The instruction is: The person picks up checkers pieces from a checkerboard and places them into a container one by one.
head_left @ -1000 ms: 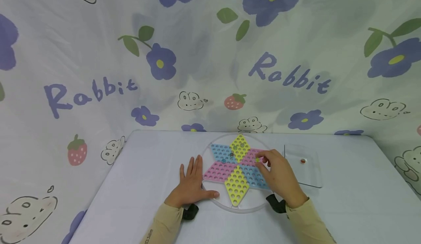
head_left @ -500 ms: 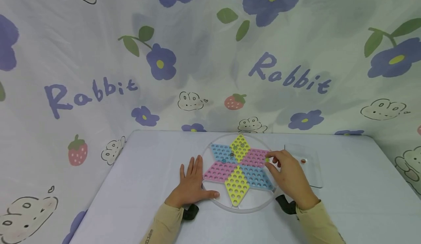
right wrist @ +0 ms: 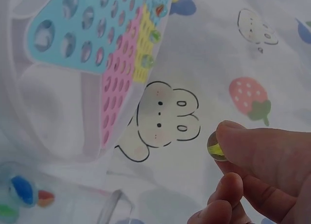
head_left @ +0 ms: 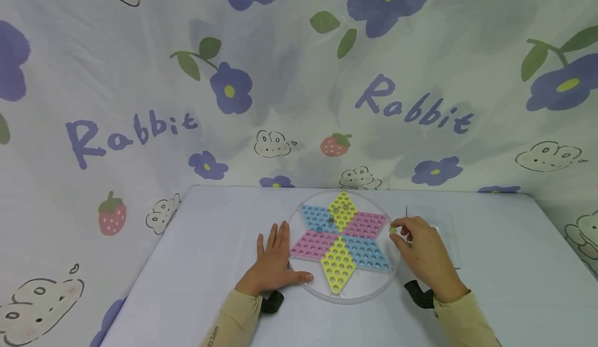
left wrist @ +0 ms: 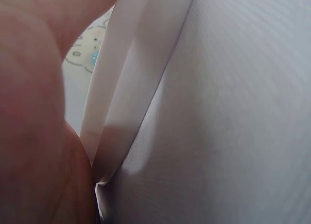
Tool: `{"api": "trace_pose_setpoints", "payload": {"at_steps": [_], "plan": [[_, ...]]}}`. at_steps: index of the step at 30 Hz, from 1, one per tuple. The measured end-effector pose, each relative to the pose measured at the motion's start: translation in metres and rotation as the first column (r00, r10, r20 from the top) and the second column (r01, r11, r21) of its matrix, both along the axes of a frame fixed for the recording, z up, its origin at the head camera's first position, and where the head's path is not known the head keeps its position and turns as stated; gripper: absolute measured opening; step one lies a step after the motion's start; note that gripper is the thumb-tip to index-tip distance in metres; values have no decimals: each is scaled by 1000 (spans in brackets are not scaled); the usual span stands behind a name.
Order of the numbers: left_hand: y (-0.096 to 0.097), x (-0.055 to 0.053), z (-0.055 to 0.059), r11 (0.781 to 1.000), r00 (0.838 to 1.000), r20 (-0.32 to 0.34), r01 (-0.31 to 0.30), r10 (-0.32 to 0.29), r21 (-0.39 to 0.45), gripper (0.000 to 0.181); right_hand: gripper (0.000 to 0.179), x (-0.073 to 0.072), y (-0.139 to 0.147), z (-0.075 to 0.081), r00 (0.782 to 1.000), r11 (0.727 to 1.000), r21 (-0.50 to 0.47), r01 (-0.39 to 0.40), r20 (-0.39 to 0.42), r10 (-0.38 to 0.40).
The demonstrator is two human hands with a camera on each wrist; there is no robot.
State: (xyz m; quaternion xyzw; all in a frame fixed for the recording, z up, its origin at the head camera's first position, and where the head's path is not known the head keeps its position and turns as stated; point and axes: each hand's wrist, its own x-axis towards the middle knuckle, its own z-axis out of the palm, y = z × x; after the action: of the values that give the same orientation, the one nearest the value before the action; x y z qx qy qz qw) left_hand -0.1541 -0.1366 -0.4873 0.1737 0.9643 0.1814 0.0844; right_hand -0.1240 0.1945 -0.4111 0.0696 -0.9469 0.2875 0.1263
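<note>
A round Chinese checkers board (head_left: 306,280) with a star of yellow, pink and blue hole panels lies on the white table. My left hand (head_left: 268,266) rests at its left rim, fingers straight and the thumb over the edge. Close up in the left wrist view, that hand (left wrist: 34,97) lies against the pale rim (left wrist: 116,88). Just off the board's right side, my right hand (head_left: 425,251) pinches a clear marble (right wrist: 215,146) with a yellow-green core between thumb and index finger. Several marbles sit in the upper panels, among them a blue marble (head_left: 319,229) and a dark marble (head_left: 330,221).
Right of the board stands a clear plastic box (head_left: 450,232), partly covered by my right hand. Inside it, the right wrist view shows a blue marble (right wrist: 22,190), an orange-red one and a green one. A patterned cloth (head_left: 299,77) hangs behind the table.
My right hand has moved right, carrying the marble from above the pink panel to beyond the board's edge, near the box. My left hand has stayed in place.
</note>
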Motion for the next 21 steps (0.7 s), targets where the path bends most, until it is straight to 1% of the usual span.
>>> {"api": "trace_pose_setpoints", "payload": {"at_steps": [7, 18, 21], "plan": [[0, 1, 0, 1000, 1000, 2, -4, 4, 0, 135, 20, 0, 11, -4, 1000, 1000, 8, 3, 5, -3], [-1, 0, -1, 1000, 1000, -3, 8, -8, -3, 135, 22, 1, 26, -18, 1000, 1000, 24, 7, -23, -6], [-1, 0, -1, 1000, 1000, -5, 8, -8, -8, 135, 22, 1, 30, -20, 1000, 999, 28, 22, -3, -21]]}}
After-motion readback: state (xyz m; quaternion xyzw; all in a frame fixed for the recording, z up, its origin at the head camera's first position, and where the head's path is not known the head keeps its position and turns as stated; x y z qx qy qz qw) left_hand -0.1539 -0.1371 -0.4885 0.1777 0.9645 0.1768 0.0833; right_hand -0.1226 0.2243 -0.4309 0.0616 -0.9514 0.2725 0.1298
